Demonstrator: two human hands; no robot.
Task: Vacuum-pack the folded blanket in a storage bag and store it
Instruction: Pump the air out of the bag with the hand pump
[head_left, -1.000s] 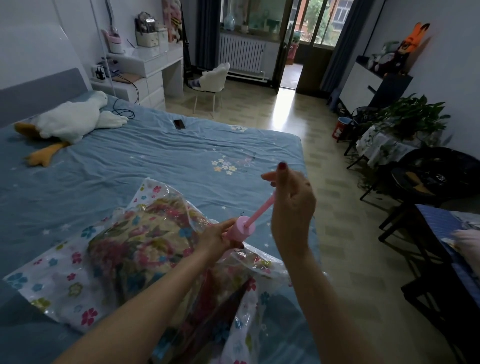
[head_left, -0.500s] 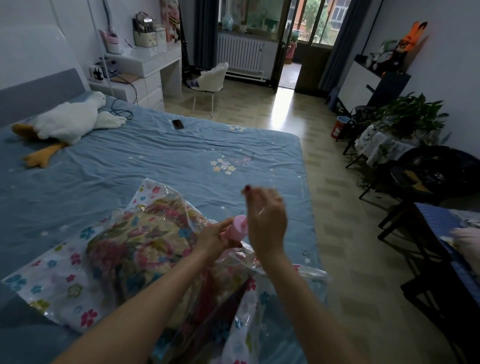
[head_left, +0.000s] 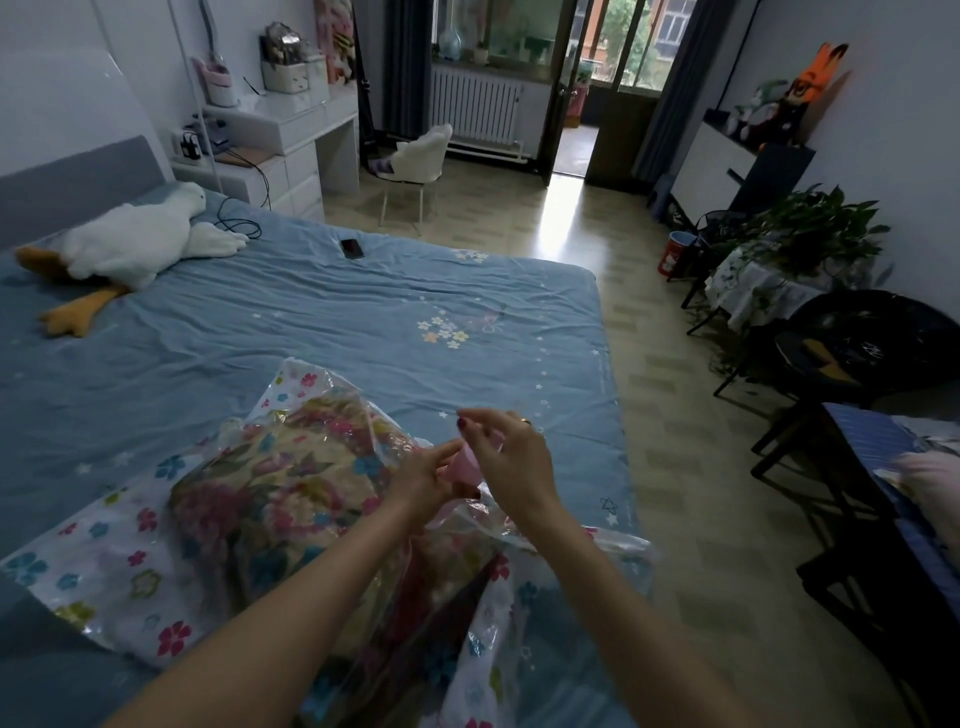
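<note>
A clear storage bag (head_left: 119, 566) with printed flowers lies on the blue bed (head_left: 291, 322). Inside it is the folded floral blanket (head_left: 280, 504). A small pink hand pump (head_left: 462, 464) stands on the bag near its right side. My left hand (head_left: 423, 480) grips the pump's body from the left. My right hand (head_left: 506, 457) holds the pump's top, its fingers curled over the handle, which is mostly hidden.
A white plush goose (head_left: 130, 244) lies at the head of the bed, a phone (head_left: 352, 248) near the far edge. Beside the bed on the right are wooden floor, a black chair (head_left: 872, 343), a plant (head_left: 810, 234) and a dark table (head_left: 883, 493).
My right hand has pushed the pump's handle down: a second ago the pink rod was drawn out and raised, now the hand sits low on the pump body. My left hand has stayed put.
</note>
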